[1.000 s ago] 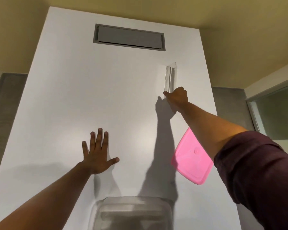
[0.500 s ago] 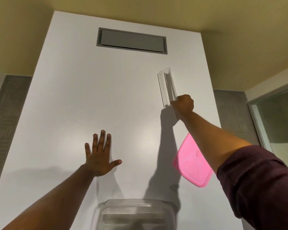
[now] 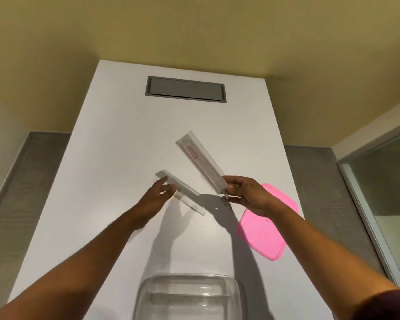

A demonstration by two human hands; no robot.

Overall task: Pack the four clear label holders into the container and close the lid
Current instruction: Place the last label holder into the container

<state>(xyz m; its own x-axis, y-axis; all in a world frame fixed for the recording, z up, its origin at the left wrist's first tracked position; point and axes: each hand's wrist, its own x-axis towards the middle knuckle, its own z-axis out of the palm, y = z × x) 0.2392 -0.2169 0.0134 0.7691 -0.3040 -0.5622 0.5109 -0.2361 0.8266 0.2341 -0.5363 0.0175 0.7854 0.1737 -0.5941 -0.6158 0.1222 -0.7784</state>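
- Our right hand (image 3: 246, 194) pinches the near end of one clear label holder (image 3: 202, 162) between thumb and fingers, the strip raised off the bench (image 3: 116, 135) and slanting up and away to the left.
- Our left hand (image 3: 156, 196) is loosely curled with the fingers against a second label holder (image 3: 180, 192); it is blurred, so we cannot tell whether it grips the strip or only touches it, nor whether the strip is off the bench.
- The clear container (image 3: 187, 296) stands open at the near edge, with what looks like at least one strip already lying inside; the count is unclear through the plastic.
- The pink lid (image 3: 266, 225) lies flat on the bench to the right, partly behind our right forearm.
- We judge these holders light, stiff and thin-walled, with smooth faces that could slip from a fingertip pinch.
- Held by one end they lever easily, so a grip nearer the middle, across the long edges, should steady them.
- They are long compared with the container, so we expect to lower each one lengthwise and flat, not drop it, to spare the brittle-looking plastic.
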